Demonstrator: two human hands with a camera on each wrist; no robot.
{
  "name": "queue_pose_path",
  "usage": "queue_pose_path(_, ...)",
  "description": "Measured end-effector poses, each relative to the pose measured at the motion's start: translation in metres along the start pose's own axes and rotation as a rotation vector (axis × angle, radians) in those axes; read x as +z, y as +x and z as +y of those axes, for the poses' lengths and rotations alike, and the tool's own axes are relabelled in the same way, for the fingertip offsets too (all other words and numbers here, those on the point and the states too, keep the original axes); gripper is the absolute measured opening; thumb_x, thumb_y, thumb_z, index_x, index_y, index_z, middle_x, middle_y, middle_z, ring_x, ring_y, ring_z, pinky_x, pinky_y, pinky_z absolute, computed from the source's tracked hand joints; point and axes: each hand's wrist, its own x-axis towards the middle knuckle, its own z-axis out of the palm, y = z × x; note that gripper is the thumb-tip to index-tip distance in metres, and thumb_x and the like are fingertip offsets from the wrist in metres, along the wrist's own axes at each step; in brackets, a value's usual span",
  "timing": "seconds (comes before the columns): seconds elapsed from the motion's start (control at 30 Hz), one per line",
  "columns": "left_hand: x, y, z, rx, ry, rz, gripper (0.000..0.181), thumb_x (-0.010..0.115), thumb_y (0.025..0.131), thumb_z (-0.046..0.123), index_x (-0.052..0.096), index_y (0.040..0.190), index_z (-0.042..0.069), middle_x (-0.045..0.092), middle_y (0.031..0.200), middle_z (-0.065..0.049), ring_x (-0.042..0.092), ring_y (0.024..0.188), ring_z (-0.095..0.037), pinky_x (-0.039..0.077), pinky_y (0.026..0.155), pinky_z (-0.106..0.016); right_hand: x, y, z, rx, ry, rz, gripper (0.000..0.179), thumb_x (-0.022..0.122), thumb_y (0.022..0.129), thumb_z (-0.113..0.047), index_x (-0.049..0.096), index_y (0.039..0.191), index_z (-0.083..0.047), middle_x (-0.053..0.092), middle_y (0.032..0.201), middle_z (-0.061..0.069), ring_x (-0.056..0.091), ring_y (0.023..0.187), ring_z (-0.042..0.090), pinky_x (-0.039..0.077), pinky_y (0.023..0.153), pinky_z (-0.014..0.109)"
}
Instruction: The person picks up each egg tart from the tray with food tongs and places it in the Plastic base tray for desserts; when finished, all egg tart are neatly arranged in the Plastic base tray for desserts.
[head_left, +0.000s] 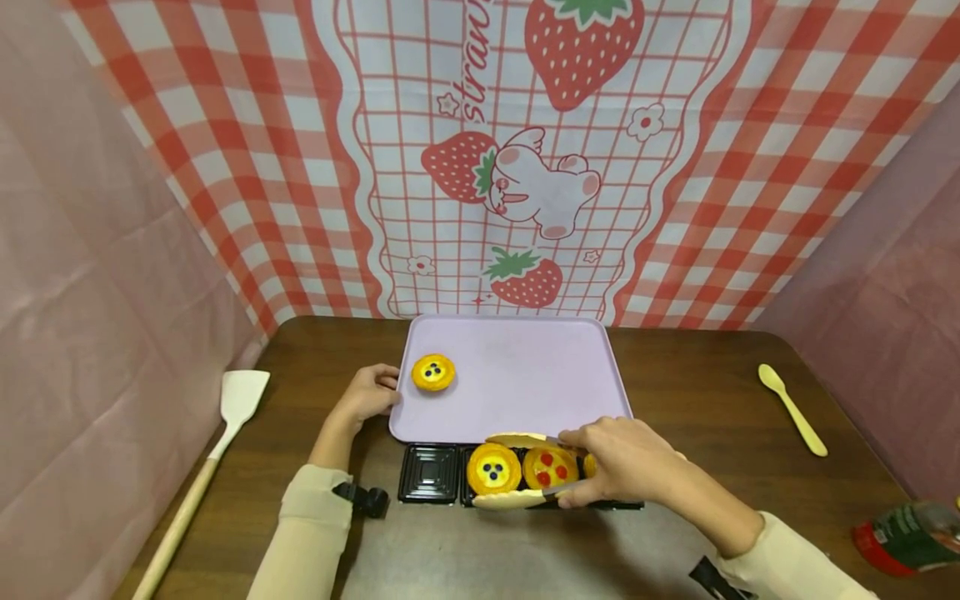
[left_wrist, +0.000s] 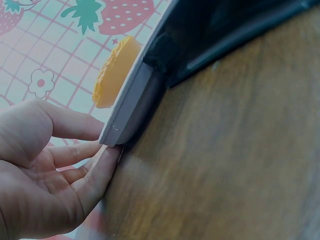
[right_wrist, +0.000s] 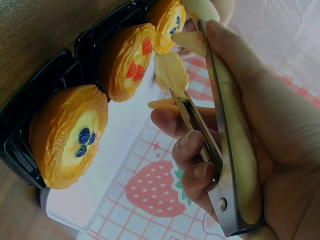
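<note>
Tongs (right_wrist: 235,145): grasped by the right hand (head_left: 626,454), tips parted astride a blueberry-topped tart (head_left: 493,472) at the tray's 6 o'clock, apparently so its sides are reached.
Tray (head_left: 532,367): pinched at 9 o'clock by the left hand's (head_left: 370,392) fingers, presumably for steadiness.
Backdrop (head_left: 405,200): "straw" is printed.
Jar (head_left: 911,533), 4 o'clock: label unreadable.

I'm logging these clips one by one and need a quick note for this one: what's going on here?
A person's right hand holds tongs, their tips on either side of a blue-topped tart in the black container; whether they grip it is hard to tell. A red-topped tart sits beside it, then a second blue-topped tart. The left hand pinches the left edge of the lilac tray, where a single tart stands.
</note>
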Motion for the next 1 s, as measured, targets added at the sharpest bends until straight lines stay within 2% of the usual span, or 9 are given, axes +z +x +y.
queue_pose_path(0.23,-0.001,0.001,0.000,0.006,-0.001,0.002,0.049,0.063,0.080,-0.010,0.053,0.127,-0.012,0.057,0.103,-0.022,0.057,0.078,-0.020,0.056,0.062,-0.032,-0.005,-0.002,-0.003,0.037,0.009,0.033,0.087,0.080,0.060,-0.071,0.070,0.123,-0.013,0.072,0.107,-0.001,0.064,0.088,0.014,0.054,0.071,0.041)
queue_pose_path(0.4,-0.002,-0.001,0.000,0.001,0.002,0.005,0.049,0.063,0.080,-0.010,0.053,0.128,-0.012,0.056,0.103,-0.022,0.058,0.079,-0.021,0.056,0.063,-0.033,-0.010,-0.003,-0.002,0.055,0.033,0.046,0.094,0.078,0.060,-0.075,0.067,0.128,-0.011,0.073,0.107,0.000,0.067,0.096,0.022,0.055,0.073,0.046)
queue_pose_path(0.57,-0.002,-0.001,-0.001,-0.003,0.003,0.004,0.049,0.063,0.080,-0.010,0.054,0.128,-0.012,0.057,0.103,-0.022,0.058,0.079,-0.021,0.056,0.064,-0.033,-0.013,-0.004,-0.001,0.067,0.034,0.055,0.098,0.073,0.061,-0.080,0.066,0.129,-0.009,0.072,0.104,-0.001,0.067,0.095,0.021,0.055,0.073,0.046)
queue_pose_path(0.73,-0.002,-0.001,-0.002,-0.001,-0.003,0.004,0.049,0.063,0.080,-0.010,0.054,0.127,-0.012,0.057,0.103,-0.022,0.058,0.079,-0.021,0.056,0.063,-0.034,-0.017,-0.004,-0.002,0.064,0.013,0.092,0.098,0.073,0.061,-0.079,0.067,0.127,-0.008,0.072,0.101,-0.002,0.067,0.091,0.020,0.055,0.070,0.044)
queue_pose_path(1.0,0.001,0.001,-0.003,-0.009,-0.005,0.005,0.048,0.064,0.080,-0.010,0.054,0.127,-0.012,0.057,0.103,-0.021,0.058,0.079,-0.021,0.056,0.063,-0.033,-0.031,0.006,0.001,0.077,-0.021,0.124,0.100,0.061,0.058,-0.091,0.069,0.119,-0.012,0.069,0.096,-0.006,0.064,0.081,0.016,0.053,0.063,0.038)
